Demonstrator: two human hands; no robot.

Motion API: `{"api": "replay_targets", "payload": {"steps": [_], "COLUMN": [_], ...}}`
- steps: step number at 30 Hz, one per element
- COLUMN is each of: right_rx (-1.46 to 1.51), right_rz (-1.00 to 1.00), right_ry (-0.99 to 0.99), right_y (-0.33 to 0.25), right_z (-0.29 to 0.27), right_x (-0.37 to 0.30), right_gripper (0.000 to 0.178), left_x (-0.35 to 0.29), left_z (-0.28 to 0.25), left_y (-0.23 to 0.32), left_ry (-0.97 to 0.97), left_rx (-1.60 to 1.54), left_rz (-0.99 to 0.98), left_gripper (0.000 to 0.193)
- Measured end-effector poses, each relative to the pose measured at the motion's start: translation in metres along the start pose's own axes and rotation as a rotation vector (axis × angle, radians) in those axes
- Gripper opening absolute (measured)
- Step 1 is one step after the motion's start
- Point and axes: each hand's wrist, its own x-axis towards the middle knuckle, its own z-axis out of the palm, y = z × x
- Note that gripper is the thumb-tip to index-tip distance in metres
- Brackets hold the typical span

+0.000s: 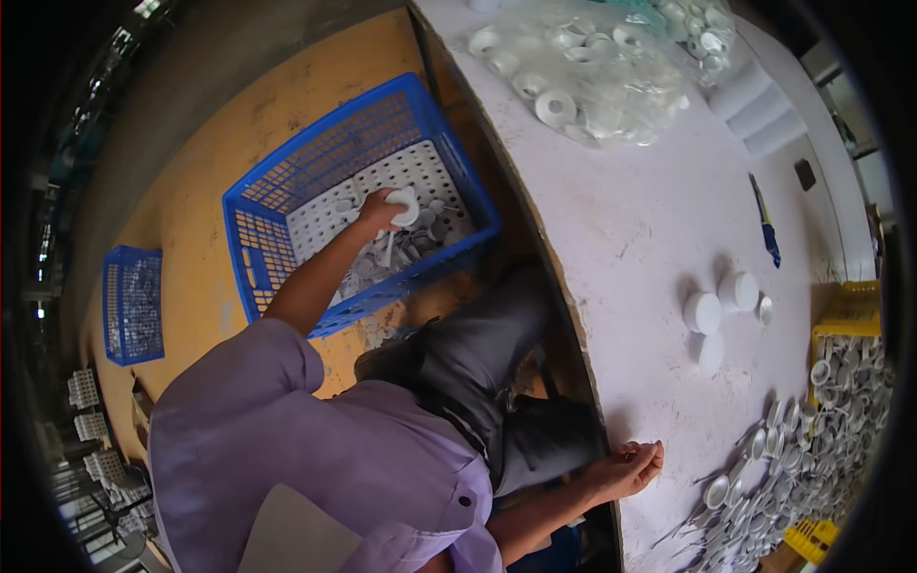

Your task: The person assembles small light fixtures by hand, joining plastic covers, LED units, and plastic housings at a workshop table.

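My left hand [380, 210] reaches into a large blue plastic basket [361, 107] and grips a round white plastic piece [405, 204]. Beneath it, a heap of small grey pieces with round heads and thin handles [413, 248] lies on the basket's perforated white bottom. At the table's near edge is my right hand [634, 468], its fingers drawn together; whatever they may hold is too small to make out. Three white round pieces [703, 313] stand close together on the table, beside a small metallic ring [764, 309].
Many spoon-like grey metal pieces [764, 477] spread over the table's right corner, by a yellow crate [845, 310]. A clear bag of white rings [592, 81] lies at the far end. A blue-handled tool [769, 234] rests nearby. On the floor stands a smaller blue basket [134, 306].
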Motion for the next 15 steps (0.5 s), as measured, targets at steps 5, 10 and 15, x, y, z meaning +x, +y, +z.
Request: {"api": "replay_targets", "payload": {"steps": [5,10,15], "right_rx": [-0.081,-0.116,-0.211], "right_rz": [-0.035,-0.029,-0.077], "right_ry": [-0.042,-0.054,0.024], "right_y": [0.0,-0.002,-0.01], "right_z": [-0.001,0.002,-0.006], "right_x": [-0.005,-0.009,-0.009], "right_gripper": [0.009,0.006,0.005], "left_x": [0.049,0.065,0.056], "left_z": [-0.011,-0.018,0.049], "left_y": [-0.159,-0.269,-0.255], "left_ry": [0.152,-0.1,-0.131], "left_rx": [0.909,0.934,0.793], "left_rz": [0.177,0.267,0.315], "left_gripper": [0.052,0.056,0.04]}}
